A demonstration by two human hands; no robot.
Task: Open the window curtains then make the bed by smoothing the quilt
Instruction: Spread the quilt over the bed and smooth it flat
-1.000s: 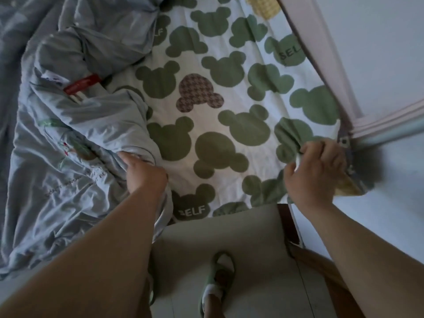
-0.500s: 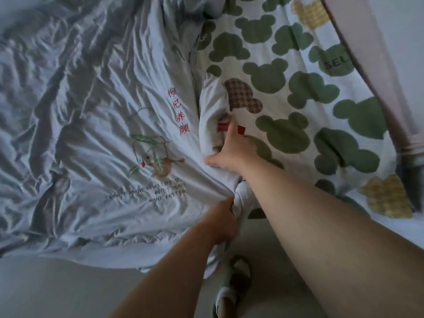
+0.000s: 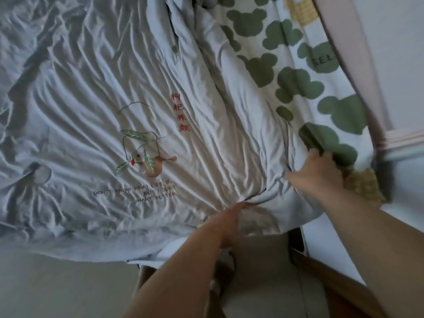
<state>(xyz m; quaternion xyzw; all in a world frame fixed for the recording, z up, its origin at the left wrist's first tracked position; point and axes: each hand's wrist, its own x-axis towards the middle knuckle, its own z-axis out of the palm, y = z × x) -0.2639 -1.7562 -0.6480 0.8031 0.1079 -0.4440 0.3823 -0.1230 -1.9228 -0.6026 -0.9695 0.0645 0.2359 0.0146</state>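
Note:
A pale blue-grey quilt [image 3: 114,92] with an embroidered plant and red characters lies wrinkled across most of the bed. Its right edge overlaps a white sheet with green bear-head shapes [image 3: 296,83]. My left hand [image 3: 229,223] grips the quilt's near edge, where the folds gather into a bunch. My right hand [image 3: 319,173] grips the quilt's right corner, over the sheet at the bed's near right corner. No curtains are in view.
A pale wall and a pinkish bed frame rail [image 3: 358,72] run along the right side. Below the bed's near edge are the grey floor [image 3: 57,288] and a wooden piece [image 3: 325,271]. A leg shows under my left arm.
The quilt has been drawn rightward over the patterned sheet and now lies flatter. My right hand moved right and nearer with the corner. My left hand stays on the near edge.

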